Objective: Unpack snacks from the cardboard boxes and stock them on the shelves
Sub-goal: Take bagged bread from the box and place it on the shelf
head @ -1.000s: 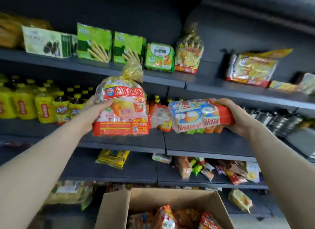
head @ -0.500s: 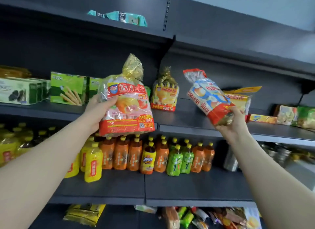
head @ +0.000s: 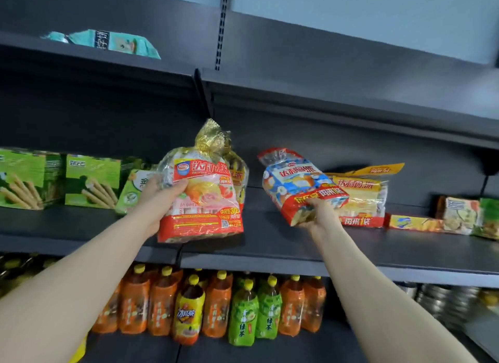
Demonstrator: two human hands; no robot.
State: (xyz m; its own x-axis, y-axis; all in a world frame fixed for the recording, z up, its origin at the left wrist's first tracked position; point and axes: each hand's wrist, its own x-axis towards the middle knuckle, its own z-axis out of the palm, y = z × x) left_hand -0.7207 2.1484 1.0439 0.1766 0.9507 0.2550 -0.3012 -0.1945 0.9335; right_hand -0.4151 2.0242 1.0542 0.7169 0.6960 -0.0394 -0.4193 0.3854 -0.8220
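Left hand (head: 154, 200) gripping red 达利园派 bag (head: 201, 200), right hand (head: 320, 214) clutching blue 达利园派 pack (head: 297, 184) over the shelf (head: 270, 243); 冰红茶, 绿茶 bottles (head: 216, 308) below.

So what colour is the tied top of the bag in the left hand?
Gold. The tied top of the snack bag held by the left hand shows best in the head view.

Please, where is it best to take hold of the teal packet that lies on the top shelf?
Probably its near long edge, pinched from below and in front. The teal packet lies flat along the top shelf, high overhead, and only that edge shows over the lip.
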